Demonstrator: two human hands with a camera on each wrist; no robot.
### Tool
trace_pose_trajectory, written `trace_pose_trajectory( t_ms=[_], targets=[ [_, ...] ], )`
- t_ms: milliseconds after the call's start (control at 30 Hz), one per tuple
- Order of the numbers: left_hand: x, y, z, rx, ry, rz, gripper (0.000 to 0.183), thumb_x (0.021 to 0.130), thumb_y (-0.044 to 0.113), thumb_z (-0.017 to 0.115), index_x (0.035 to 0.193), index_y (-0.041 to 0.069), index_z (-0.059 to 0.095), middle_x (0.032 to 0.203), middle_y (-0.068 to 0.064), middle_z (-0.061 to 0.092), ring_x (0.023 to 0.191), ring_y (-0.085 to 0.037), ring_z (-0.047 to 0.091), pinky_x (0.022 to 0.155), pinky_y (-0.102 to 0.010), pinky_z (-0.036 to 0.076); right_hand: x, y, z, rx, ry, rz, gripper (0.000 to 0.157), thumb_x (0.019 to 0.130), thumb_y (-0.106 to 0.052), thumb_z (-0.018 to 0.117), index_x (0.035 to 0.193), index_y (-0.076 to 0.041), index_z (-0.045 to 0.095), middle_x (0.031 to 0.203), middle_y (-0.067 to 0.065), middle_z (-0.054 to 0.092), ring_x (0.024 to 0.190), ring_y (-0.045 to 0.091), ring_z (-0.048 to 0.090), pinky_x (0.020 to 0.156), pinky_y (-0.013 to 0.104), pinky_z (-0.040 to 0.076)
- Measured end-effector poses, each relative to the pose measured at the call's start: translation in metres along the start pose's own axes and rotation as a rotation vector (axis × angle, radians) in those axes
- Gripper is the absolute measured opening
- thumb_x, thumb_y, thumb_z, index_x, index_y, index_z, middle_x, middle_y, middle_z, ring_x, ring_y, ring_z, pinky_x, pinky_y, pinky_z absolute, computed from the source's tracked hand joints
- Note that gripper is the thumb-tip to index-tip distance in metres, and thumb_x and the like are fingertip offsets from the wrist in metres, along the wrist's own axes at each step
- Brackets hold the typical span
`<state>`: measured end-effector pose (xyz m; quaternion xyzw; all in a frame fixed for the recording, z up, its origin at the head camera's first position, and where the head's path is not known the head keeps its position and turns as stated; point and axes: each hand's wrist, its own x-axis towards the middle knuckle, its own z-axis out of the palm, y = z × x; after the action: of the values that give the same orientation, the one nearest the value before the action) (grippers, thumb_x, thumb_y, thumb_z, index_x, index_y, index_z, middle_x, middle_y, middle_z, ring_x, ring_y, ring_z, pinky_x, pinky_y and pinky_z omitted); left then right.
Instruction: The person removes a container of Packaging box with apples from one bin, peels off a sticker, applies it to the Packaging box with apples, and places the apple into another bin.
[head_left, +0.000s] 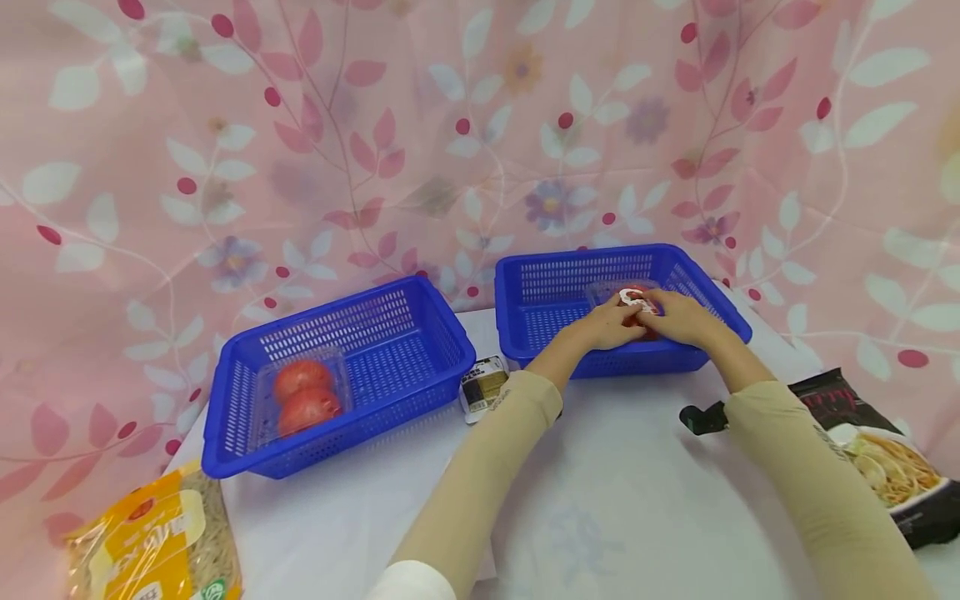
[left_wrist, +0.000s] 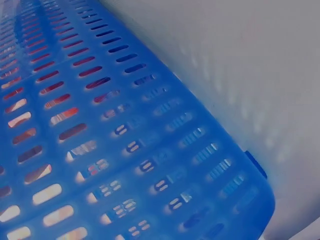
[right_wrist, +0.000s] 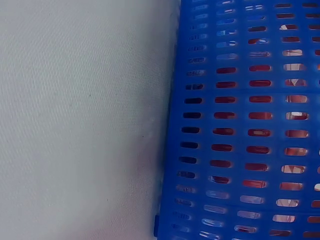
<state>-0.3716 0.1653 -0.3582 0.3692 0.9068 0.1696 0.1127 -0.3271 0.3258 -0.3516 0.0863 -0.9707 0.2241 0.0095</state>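
In the head view, a clear plastic tray with a red, white-marked item in it sits inside the right blue basket. My left hand grips this package from the left, and my right hand grips it from the right, fingers bent over it. The hands hide much of the package. Through the slots of the basket wall in the left wrist view, red and pale patches show. The basket wall in the right wrist view also lets red through; neither wrist view shows fingers clearly.
A left blue basket holds a clear tray of red tomatoes. Between the baskets lies a small pack. A yellow bag is at front left, a black noodle bag at right. A black object lies near the right forearm.
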Motion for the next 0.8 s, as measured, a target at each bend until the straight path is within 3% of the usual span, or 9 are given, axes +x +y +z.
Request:
trace_pose_trajectory(
  t_ms=[267,400,500,667,800],
  targets=[
    [0.004,-0.001,0.001,-0.013,0.017,0.011,0.052,0.095,0.040,0.043,0.144,0.029,0.029,0.153,-0.003,0.012,0.136,-0.023,0.020,0.106,-0.047,0.020,0.000,-0.002,0.001,-0.013,0.006,0.038,0.060,0.095,-0.036,0.042,0.136,0.007,0.033,0.134,0.034,0.035,0.124,0.051,0.027,0.096,0.065,0.021],
    [0.001,0.000,0.000,0.034,0.032,0.009,0.051,0.095,0.038,0.043,0.144,0.027,0.031,0.152,-0.005,0.011,0.136,-0.021,0.018,0.107,-0.049,0.016,-0.001,-0.002,0.002,-0.058,0.015,0.047,0.060,0.095,-0.037,0.042,0.136,0.006,0.034,0.134,0.034,0.035,0.124,0.051,0.026,0.095,0.067,0.019],
    [-0.004,0.000,-0.005,0.074,0.056,-0.007,0.049,0.095,0.038,0.042,0.142,0.026,0.035,0.152,-0.005,0.014,0.137,-0.019,0.018,0.107,-0.045,0.019,-0.003,-0.003,0.000,-0.110,0.109,0.073,0.058,0.093,-0.036,0.044,0.132,0.007,0.039,0.130,0.034,0.039,0.119,0.053,0.030,0.093,0.067,0.022],
    [-0.022,-0.008,-0.013,0.102,0.145,-0.075,0.039,0.094,0.037,0.045,0.131,0.025,0.051,0.143,0.000,0.036,0.130,-0.018,0.033,0.096,-0.044,0.038,-0.008,-0.006,-0.002,-0.127,0.342,0.153,0.044,0.088,-0.023,0.050,0.120,0.006,0.050,0.118,0.033,0.048,0.106,0.054,0.040,0.086,0.063,0.033],
    [-0.043,-0.020,-0.019,0.108,0.189,-0.107,0.036,0.093,0.033,0.048,0.127,0.024,0.054,0.132,0.003,0.049,0.120,-0.016,0.044,0.086,-0.042,0.045,-0.013,-0.017,0.004,-0.132,0.421,0.136,0.039,0.085,-0.017,0.051,0.115,0.007,0.054,0.115,0.033,0.050,0.103,0.052,0.042,0.085,0.061,0.033]
  ],
)
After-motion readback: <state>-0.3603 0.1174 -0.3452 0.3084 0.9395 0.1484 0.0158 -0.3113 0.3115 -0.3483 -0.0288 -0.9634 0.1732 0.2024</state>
